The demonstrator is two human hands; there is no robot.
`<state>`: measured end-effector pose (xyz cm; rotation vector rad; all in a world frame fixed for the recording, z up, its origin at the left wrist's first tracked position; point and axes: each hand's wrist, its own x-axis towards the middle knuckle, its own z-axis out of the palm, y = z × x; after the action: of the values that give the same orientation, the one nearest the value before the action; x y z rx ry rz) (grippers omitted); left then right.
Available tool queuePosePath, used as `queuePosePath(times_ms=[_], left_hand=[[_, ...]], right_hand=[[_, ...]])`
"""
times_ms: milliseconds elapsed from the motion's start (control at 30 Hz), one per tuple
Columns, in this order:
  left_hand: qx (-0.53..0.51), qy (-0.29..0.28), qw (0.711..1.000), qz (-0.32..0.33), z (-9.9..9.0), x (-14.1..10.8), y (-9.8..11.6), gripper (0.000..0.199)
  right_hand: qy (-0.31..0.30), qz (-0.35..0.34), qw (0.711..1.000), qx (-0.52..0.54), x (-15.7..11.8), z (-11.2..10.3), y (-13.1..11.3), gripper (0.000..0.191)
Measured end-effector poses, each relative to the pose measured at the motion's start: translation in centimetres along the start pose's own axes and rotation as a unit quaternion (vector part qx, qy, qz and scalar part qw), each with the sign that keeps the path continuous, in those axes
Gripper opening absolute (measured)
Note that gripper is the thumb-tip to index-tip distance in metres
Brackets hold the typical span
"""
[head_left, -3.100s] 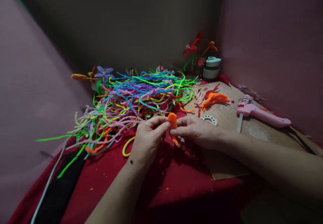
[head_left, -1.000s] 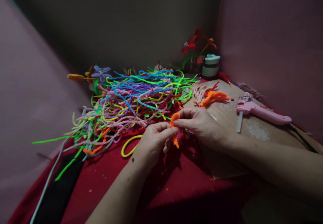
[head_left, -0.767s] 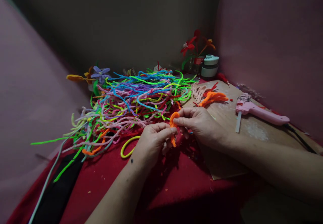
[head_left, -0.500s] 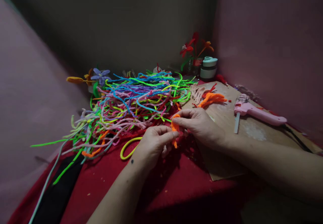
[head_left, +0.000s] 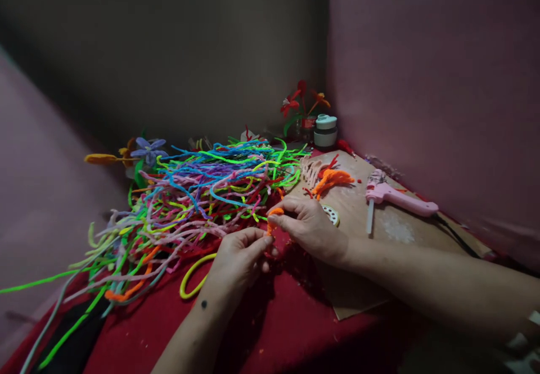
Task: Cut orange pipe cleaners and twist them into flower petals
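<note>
A short orange pipe cleaner (head_left: pixel 270 226), bent over at its top, is held up between my two hands above the red cloth. My left hand (head_left: pixel 242 255) pinches its lower end between thumb and fingertips. At the upper bend, my right hand (head_left: pixel 310 229) has thumb and forefinger closed on it. Just past my left hand is a big heap of multicoloured pipe cleaners (head_left: pixel 219 180). A yellow cord loop (head_left: pixel 185 284) lies beside my left wrist. More bent orange pipe cleaners (head_left: pixel 331 180) rest on the board beyond my right hand.
A pink glue gun (head_left: pixel 400 198) lies on the brown board (head_left: pixel 358 284) at right, its cable trailing off. Behind my right hand shows a pale disc with dark holes (head_left: pixel 332 215). Pipe-cleaner flowers (head_left: pixel 148 150) and a lidded jar (head_left: pixel 325 132) stand at the back.
The view has swung so everything sits further left and lower. The orange pipe cleaner, a loop before, now looks like a hook. The pale disc has come into sight behind my right hand.
</note>
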<state>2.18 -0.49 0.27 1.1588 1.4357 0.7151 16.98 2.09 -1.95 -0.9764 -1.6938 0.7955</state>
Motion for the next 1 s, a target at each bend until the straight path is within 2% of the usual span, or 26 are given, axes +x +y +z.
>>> queuePosePath(times_ms=[133,200,267,300,367,433,500,567,600,667,833,1000], left_hand=[[-0.039,0.015,0.999,0.023,-0.3,0.2,-0.4,0.024],[-0.082,0.036,0.994,0.063,-0.8,0.5,-0.7,0.024],[-0.124,0.081,0.982,0.118,-1.4,0.7,-0.8,0.024],[-0.131,0.107,0.975,0.141,-1.7,0.8,-0.6,0.024],[-0.111,0.145,0.97,0.164,-1.9,1.0,0.4,0.024],[-0.062,0.133,0.976,0.163,-1.5,1.4,2.1,0.024],[0.005,0.097,0.978,0.187,-0.3,2.2,4.1,0.022],[0.114,0.062,0.959,0.253,1.6,3.6,6.0,0.019],[0.168,0.055,0.943,0.281,2.7,4.6,6.7,0.019],[0.251,0.083,0.916,0.302,4.8,7.0,7.6,0.018],[0.323,0.062,0.903,0.276,8.8,12.3,7.8,0.021],[0.372,0.03,0.888,0.269,10.3,13.4,7.4,0.018]], right_hand=[[-0.012,0.06,0.997,0.057,0.1,0.4,0.4,0.016],[0.001,0.096,0.993,0.07,-0.1,0.8,0.4,0.021],[-0.005,0.105,0.993,0.062,-0.5,1.1,0.2,0.023],[-0.035,0.097,0.993,0.056,-0.8,1.2,0.0,0.024],[-0.136,0.052,0.988,0.044,-1.4,1.6,-0.1,0.024],[-0.186,-0.056,0.981,0.019,-2.0,1.9,-0.1,0.023],[-0.241,-0.133,0.961,-0.01,-2.4,2.2,0.1,0.021],[-0.293,-0.179,0.939,-0.035,-2.6,2.4,0.3,0.017],[-0.312,-0.189,0.93,-0.046,-2.6,2.5,0.4,0.016],[-0.334,-0.192,0.92,-0.069,-2.6,2.5,0.3,0.019],[-0.338,-0.205,0.913,-0.102,-2.4,2.6,0.3,0.027],[-0.331,-0.215,0.914,-0.092,-2.2,2.8,0.8,0.031]])
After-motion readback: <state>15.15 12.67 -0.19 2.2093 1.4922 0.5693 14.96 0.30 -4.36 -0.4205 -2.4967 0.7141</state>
